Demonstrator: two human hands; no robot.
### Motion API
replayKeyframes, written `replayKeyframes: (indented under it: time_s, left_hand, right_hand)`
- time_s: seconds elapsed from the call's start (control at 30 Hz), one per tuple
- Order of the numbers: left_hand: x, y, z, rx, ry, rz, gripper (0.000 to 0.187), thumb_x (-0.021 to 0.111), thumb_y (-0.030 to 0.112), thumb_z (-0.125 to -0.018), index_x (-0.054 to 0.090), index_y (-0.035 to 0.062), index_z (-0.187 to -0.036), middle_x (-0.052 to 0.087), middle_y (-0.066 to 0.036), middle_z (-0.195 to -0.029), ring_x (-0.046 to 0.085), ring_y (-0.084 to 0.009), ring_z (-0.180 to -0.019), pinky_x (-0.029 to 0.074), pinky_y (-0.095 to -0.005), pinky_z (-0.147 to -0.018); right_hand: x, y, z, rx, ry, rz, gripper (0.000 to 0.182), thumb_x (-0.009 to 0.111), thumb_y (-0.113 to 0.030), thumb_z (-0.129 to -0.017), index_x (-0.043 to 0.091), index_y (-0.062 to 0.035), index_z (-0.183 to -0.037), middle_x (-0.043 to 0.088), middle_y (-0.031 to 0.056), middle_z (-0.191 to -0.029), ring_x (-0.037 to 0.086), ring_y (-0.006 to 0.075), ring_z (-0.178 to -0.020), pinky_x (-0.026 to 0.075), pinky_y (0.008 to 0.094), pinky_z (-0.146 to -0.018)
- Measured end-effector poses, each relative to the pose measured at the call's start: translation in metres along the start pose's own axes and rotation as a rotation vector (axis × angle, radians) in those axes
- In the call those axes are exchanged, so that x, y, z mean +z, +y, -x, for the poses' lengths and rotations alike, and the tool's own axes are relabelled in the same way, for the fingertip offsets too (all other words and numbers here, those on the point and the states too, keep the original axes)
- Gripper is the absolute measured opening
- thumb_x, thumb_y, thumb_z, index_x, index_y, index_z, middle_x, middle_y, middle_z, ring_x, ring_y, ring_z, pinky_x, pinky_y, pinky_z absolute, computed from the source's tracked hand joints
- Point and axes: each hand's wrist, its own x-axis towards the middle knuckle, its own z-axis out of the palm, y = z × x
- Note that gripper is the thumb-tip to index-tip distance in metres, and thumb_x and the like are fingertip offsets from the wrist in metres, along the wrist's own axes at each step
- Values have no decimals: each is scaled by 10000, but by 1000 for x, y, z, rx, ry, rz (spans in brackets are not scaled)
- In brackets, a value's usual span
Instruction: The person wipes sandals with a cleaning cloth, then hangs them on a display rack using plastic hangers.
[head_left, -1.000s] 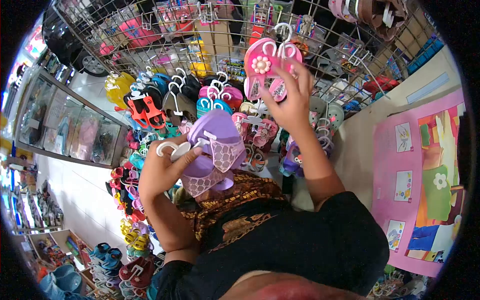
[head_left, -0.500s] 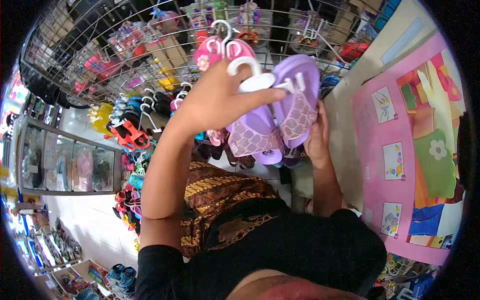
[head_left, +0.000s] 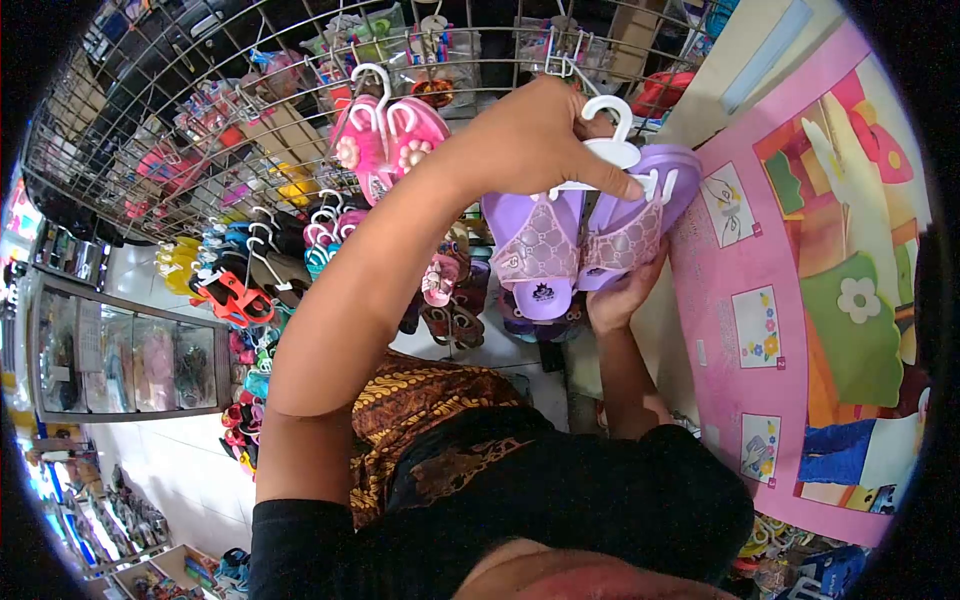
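A pair of lavender slide sandals (head_left: 536,250) with pink patterned straps hangs from a white plastic hanger (head_left: 612,152) in front of me. My left hand (head_left: 535,140) is closed on the hanger, its thumb across the front and its other fingers mostly hidden behind. Below, my right hand (head_left: 622,292) is at the underside of the right-hand sandal, its fingers partly hidden behind it. Left of the pair, pink sandals (head_left: 385,150) with flower trim hang by a white hanger on the wire rack (head_left: 250,95).
More sandals on hangers (head_left: 235,290) hang at the left and below the rack. A glass display case (head_left: 130,350) stands farther left on the white tiled floor (head_left: 180,480). Close on the right is a pink illustrated board (head_left: 715,330).
The lavender sandals and both hands have shifted right in view. The hanger's hook now shows more fully above my left thumb. The rack's pink sandals appear farther left and less covered.
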Motion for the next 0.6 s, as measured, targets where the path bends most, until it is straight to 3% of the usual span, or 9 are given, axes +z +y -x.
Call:
replayKeyframes:
  time_s: [0.13, 0.23, 0.33, 0.37, 0.47, 0.5, 0.6]
  left_hand:
    - [0, -1, -5, -9, 0, 2, 347, 845, 300, -665, 698, 26, -819, 630, 2, -712, 512, -76, -643, 413, -256, -587]
    - [4, -3, -11, -9, 8, -28, 343, 850, 290, -655, 696, 25, -809, 631, 7, -706, 516, -73, -638, 420, -250, -594]
    - [8, 4, -9, 34, -33, -51, 318, 849, 275, -654, 698, 31, -791, 628, 12, -687, 515, -72, -629, 425, -249, -600]
    - [9, 12, -5, -1, -42, -77, 295, 844, 259, -653, 698, 36, -780, 624, 16, -668, 517, -70, -628, 431, -255, -605]
    - [20, 11, -3, 111, -27, -84, 297, 837, 255, -650, 701, 33, -791, 620, -2, -652, 520, -80, -618, 435, -262, -606]
    - [22, 14, -2, 92, 3, -179, 318, 831, 264, -648, 704, 28, -819, 619, -23, -645, 519, -97, -597, 436, -265, -601]
    - [22, 26, -2, 75, 23, -267, 316, 823, 272, -653, 709, 24, -813, 612, -46, -625, 515, -112, -572, 437, -264, -589]
  right_hand:
    - [4, -7, -6, 64, -13, 95, 630, 431, -441, -881, 349, 1, -1322, 409, 137, -1309, 427, 268, -1220, 340, 430, -1017]
    - [9, 3, 0, 81, 96, 71, 635, 415, -459, -876, 352, -8, -1318, 409, 140, -1305, 431, 278, -1217, 337, 442, -1017]
    - [9, 15, 4, -23, 89, -87, 662, 390, -488, -870, 346, -15, -1331, 413, 143, -1313, 430, 296, -1225, 344, 452, -1014]
    - [8, 7, 8, 46, 38, -131, 887, 440, -547, -840, 124, 7, -1456, 291, 195, -1437, 338, 315, -1312, 271, 438, -1089]
    - [3, 22, 16, 104, 43, -273, 892, 449, -570, -823, 140, -26, -1459, 277, 185, -1448, 330, 318, -1317, 276, 459, -1088]
    - [5, 28, 20, 57, 87, -271, 716, 324, -523, -882, 293, -24, -1394, 385, 153, -1382, 403, 308, -1274, 350, 480, -1033]
    - [14, 18, 17, 100, 159, -355, 712, 313, -526, -888, 305, -22, -1392, 385, 140, -1385, 407, 306, -1274, 363, 471, -1028]
